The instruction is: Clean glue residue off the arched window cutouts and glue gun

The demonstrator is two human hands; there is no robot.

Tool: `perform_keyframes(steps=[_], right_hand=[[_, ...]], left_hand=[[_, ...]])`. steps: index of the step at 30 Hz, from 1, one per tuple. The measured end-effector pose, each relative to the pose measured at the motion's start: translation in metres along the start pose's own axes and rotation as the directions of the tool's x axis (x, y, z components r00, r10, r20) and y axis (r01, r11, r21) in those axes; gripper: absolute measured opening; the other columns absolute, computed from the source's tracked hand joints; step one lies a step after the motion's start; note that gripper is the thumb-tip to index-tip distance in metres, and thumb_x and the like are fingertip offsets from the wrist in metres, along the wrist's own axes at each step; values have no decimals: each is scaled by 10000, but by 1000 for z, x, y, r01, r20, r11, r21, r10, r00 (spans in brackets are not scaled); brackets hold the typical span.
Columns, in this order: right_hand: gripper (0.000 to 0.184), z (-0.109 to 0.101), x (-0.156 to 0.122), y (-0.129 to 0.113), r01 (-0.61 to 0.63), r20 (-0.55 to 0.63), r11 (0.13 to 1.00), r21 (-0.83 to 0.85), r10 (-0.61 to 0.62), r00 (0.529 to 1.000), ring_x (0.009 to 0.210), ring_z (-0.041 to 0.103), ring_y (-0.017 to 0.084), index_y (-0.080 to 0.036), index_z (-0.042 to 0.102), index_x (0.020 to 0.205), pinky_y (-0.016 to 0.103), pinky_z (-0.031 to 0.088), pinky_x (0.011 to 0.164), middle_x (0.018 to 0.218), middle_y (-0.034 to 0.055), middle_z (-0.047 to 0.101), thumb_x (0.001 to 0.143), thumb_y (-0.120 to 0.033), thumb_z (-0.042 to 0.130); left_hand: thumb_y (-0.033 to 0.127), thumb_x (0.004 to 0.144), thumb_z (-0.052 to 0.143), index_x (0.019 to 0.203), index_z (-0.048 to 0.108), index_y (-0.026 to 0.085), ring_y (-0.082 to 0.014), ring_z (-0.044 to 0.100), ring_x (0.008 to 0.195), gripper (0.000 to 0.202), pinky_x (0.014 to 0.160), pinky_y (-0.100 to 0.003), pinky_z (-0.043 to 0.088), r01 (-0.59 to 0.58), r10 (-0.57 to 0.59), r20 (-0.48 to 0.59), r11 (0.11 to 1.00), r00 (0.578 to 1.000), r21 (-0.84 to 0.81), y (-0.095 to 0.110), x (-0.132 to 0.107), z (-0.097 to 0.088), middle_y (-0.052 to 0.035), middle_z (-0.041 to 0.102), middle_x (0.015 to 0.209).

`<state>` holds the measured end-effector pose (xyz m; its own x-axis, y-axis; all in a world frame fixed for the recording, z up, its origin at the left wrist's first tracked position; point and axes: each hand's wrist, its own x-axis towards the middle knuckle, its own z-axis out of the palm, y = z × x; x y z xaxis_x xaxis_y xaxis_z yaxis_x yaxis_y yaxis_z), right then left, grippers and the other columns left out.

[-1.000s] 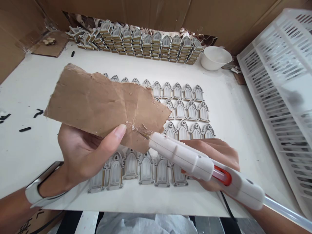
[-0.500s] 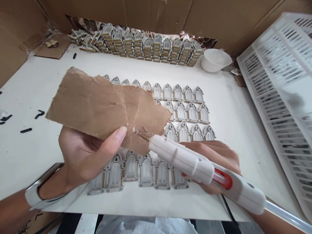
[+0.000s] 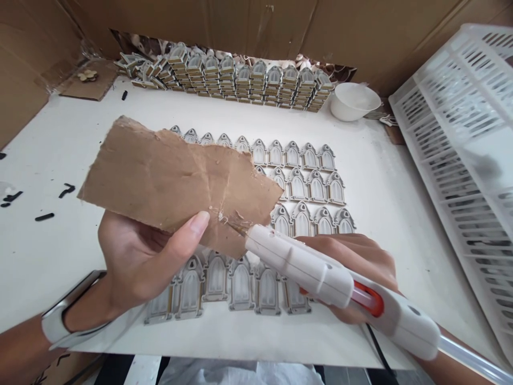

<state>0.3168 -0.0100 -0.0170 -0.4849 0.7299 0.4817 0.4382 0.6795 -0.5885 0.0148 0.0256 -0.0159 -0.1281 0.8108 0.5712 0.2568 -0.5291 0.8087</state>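
A torn piece of brown cardboard (image 3: 168,176) is gripped at its lower edge by my left hand (image 3: 144,256), thumb on top and fingers hidden beneath. My right hand (image 3: 352,262) is wrapped round a white hot glue gun (image 3: 304,267), with a clear glue stick (image 3: 473,355) sticking out of its back end. The gun's metal tip points at the cardboard near my left thumb, where thin whitish glue strands show. Whether the tip touches the cardboard I cannot tell. Below both hands, rows of small grey arched window-shaped pieces (image 3: 240,283) lie on the white table (image 3: 377,176).
Stacks of similar arched pieces (image 3: 242,80) stand along the back by a cardboard wall (image 3: 200,18). A white bowl (image 3: 355,101) sits at the back right, beside a large white plastic basket (image 3: 441,160). Small black bits (image 3: 44,216) lie scattered at left.
The view has shifted very slightly, so everything sits a little lower. The hands, cardboard and glue gun keep nearly the same positions relative to one another.
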Motion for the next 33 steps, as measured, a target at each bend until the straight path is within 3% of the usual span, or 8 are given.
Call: perform_keyframes(steps=[4, 9, 11, 14, 16, 23, 27, 33], right_hand=[[267, 1, 1, 0, -6, -7, 1000, 2, 6, 1000, 520, 643, 124, -262, 692, 1148, 286, 461, 493, 773, -43, 795, 1036, -50, 574], [282, 1, 2, -1, -7, -2, 1000, 0, 7, 1000, 517, 635, 122, -261, 695, 1155, 286, 465, 494, 770, -43, 791, 1042, -37, 567], [278, 0, 2, 0, -2, -3, 1000, 5, 2, 1000, 518, 642, 120, -257, 695, 1146, 282, 459, 493, 778, -39, 798, 1040, -36, 565], [256, 1, 1, 0, -1, -4, 1000, 4, 1, 1000, 506, 621, 121, -255, 695, 1141, 283, 446, 488, 767, -37, 791, 1039, -58, 569], [251, 1, 1, 0, -4, -8, 1000, -1, 4, 1000, 498, 603, 127, -258, 695, 1138, 289, 442, 484, 744, -43, 770, 1034, -64, 574], [240, 1, 1, -1, 3, -10, 1000, 0, -3, 1000, 495, 621, 115, -254, 693, 1123, 281, 448, 481, 746, -49, 785, 1026, -67, 577], [244, 1, 1, -1, 6, -7, 1000, -2, -6, 1000, 509, 623, 109, -255, 687, 1128, 277, 449, 494, 765, -46, 805, 1047, -70, 550], [249, 3, 0, 1, 3, -14, 1000, 11, -3, 1000, 501, 581, 112, -251, 697, 1143, 283, 421, 482, 738, -49, 767, 1043, -64, 567]], left_hand=[[123, 744, 929, 973, 830, 199, -369, 817, 1230, 261, 1220, -610, 686, -15, 15, 19, 1000, 1000, -12, -1, 0, -1, -59, 794, 1006], [119, 749, 942, 992, 854, 210, -261, 768, 1310, 275, 1303, -392, 611, -50, 50, -5, 999, 999, 3, -4, -1, -3, -24, 811, 1067], [119, 760, 935, 975, 858, 202, -233, 786, 1235, 243, 1225, -328, 649, -56, 56, 7, 998, 998, 10, -3, -1, -3, -16, 815, 1018], [92, 779, 902, 1051, 880, 175, -208, 821, 1044, 284, 980, -285, 734, -62, 62, 36, 998, 997, -3, -2, 1, -2, -21, 840, 1002], [70, 782, 882, 1102, 884, 170, -197, 835, 963, 336, 877, -271, 744, -76, 77, 48, 997, 996, -24, -2, 2, -1, -19, 858, 1017], [75, 774, 884, 1121, 899, 192, -211, 858, 1011, 367, 929, -284, 754, -56, 56, 48, 998, 997, -4, 0, 2, 0, -16, 883, 1059], [75, 781, 877, 1097, 893, 204, -198, 846, 909, 341, 813, -274, 753, -39, 40, 56, 999, 998, -5, 1, 0, -1, -2, 862, 976], [72, 792, 870, 1139, 884, 194, -191, 846, 978, 368, 892, -268, 749, -63, 64, 58, 998, 996, -22, -2, 0, -1, -3, 855, 1040]])
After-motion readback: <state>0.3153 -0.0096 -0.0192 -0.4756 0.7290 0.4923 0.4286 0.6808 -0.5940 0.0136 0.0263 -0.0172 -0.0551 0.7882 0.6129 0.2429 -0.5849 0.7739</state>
